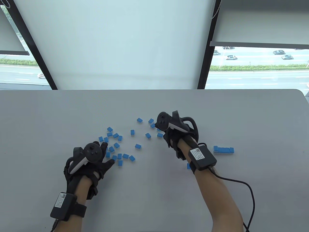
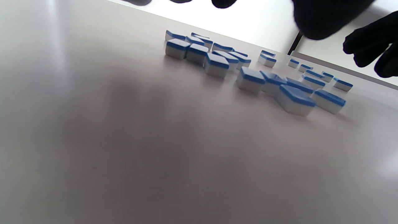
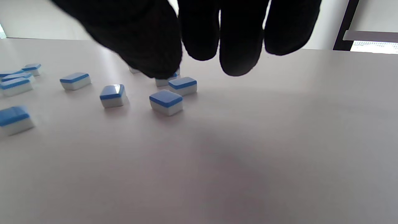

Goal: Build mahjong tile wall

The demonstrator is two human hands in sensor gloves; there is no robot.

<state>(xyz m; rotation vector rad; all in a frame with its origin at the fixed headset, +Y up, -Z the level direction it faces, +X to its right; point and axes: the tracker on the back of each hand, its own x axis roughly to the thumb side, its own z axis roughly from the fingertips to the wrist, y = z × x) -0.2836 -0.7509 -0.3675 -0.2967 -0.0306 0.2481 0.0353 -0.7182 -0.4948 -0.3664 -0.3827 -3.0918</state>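
Several blue-backed mahjong tiles point(image 1: 137, 146) lie scattered face down across the middle of the grey table point(image 1: 48, 116). A short row of tiles point(image 1: 223, 149) stands lined up at the right. My left hand point(image 1: 106, 154) hovers with spread fingers over the left cluster point(image 2: 250, 79) and holds nothing. My right hand point(image 1: 166, 135) hangs over the right cluster, its fingers mostly hidden under the tracker. In the right wrist view its thumb point(image 3: 149, 56) partly covers one tile point(image 3: 163, 82), and two more tiles point(image 3: 166, 102) lie just in front; nothing is held.
One lone tile point(image 1: 188, 166) lies beside my right forearm. A black cable point(image 1: 243, 188) trails from the right wrist box across the table's near right. The table's far edge meets a window with a white blind point(image 1: 120, 43).
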